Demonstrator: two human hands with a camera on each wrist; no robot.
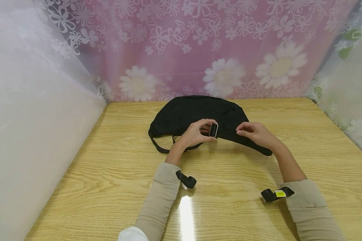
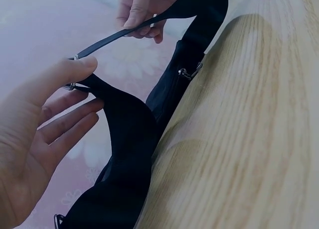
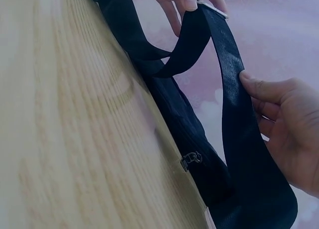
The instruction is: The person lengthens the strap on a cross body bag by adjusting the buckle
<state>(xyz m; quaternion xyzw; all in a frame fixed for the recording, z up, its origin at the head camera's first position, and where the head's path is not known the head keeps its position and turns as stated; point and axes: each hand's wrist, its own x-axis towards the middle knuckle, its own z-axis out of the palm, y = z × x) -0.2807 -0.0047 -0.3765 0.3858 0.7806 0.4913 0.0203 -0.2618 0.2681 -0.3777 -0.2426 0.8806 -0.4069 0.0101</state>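
- Black bag [image 1: 196, 112]: from the head view it lies at the worktop's [image 1: 229, 207] far edge, near that edge's middle, well apart from both side edges and the near corners.
- My left hand [image 1: 195, 133] pinches the metal buckle [image 1: 213, 130] between thumb and fingers, in front of the bag; I judge this steadies the frame and turns its slot toward me.
- My right hand [image 1: 256, 134] has thumb and fingertips together on the strap [image 1: 260, 149], to the buckle's right, probably to hold that stretch raised and spread.
- Counted here: one bag, one buckle, two hands, two sleeves [image 1: 158, 201] and two wrist cameras [image 1: 188, 181], one per arm.
- From the left wrist, my thumb lies on the buckle, with the other fingers fanned beneath; the strap runs from it to my right hand, fairly taut, I think so that it does not sag.
- Two more metal pieces show here: a small fitting [image 2: 191, 71] on the bag and a ring [image 2: 58, 221] low at the left.
- From the right wrist, the strap passes over the buckle and hangs in a fold; my right thumb presses its edge. One metal clasp [image 3: 191, 160] shows on the bag; whether it is that same fitting, I cannot tell.
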